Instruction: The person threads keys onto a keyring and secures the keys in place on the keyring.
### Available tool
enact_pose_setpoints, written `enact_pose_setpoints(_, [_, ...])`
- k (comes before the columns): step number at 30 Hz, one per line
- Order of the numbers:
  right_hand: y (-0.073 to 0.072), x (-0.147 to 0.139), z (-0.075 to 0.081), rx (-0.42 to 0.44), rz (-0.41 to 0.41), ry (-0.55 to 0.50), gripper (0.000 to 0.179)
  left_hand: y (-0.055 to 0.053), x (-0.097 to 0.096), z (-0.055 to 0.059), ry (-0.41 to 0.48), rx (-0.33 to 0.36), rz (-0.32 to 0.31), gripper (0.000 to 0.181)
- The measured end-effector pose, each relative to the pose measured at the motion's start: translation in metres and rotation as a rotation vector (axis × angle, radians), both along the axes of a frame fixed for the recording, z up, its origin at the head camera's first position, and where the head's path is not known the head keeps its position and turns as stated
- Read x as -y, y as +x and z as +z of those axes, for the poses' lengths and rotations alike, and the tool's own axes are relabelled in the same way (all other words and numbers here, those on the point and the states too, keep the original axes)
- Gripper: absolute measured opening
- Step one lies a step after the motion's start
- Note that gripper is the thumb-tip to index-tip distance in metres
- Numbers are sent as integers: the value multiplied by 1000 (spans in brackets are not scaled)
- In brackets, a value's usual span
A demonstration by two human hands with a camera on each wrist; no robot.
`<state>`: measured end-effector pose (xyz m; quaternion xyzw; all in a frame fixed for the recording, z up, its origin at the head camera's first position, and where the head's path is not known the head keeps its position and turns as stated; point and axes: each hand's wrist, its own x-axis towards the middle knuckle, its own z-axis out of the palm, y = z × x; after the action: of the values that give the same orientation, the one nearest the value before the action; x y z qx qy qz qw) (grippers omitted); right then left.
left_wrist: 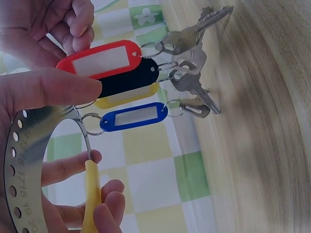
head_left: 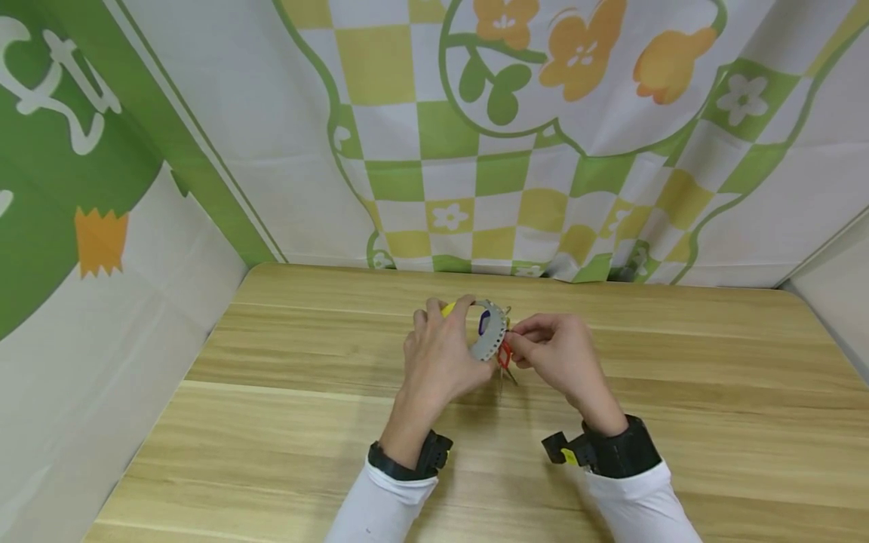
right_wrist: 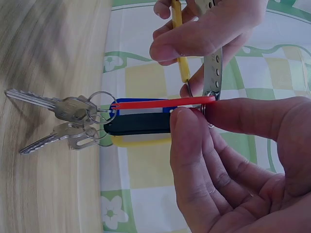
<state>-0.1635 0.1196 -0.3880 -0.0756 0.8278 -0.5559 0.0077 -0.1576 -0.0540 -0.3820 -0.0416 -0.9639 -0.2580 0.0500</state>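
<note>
My left hand [head_left: 441, 351] grips a large metal key ring [left_wrist: 29, 165], a flat curved plate with numbered holes and a yellow handle [left_wrist: 92, 194]. From its edge hang plastic key tags: red [left_wrist: 112, 58], black [right_wrist: 138, 124], yellow [left_wrist: 131, 96] and blue [left_wrist: 133, 116], each on a small split ring. Metal keys [right_wrist: 73, 109] dangle from the tags' far ends. With thumb and forefinger my right hand [head_left: 560, 354] pinches the red tag's ring end, right at the plate's edge. Those fingertips partly hide the small ring there.
Both hands work above a wooden table [head_left: 285, 452], near its far edge. Behind it hangs a curtain [head_left: 448, 181] with green and yellow checks. A white and green cloth wall [head_left: 170, 279] borders the left side.
</note>
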Motion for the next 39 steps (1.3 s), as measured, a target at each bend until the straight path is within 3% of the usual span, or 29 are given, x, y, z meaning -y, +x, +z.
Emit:
enact_pose_setpoints(10, [-1, 2, -1, 62, -22, -111, 11, 0, -2, 1, -9, -13, 18, 86])
enact_pose_setpoints(27, [-1, 2, -5, -203, -73, 85, 4, 0, -1, 0, 9, -10, 4, 87])
enact_pose_setpoints(39, [-2, -3, -6, -230, -18, 131, 5, 0, 0, 0, 0, 15, -34, 89])
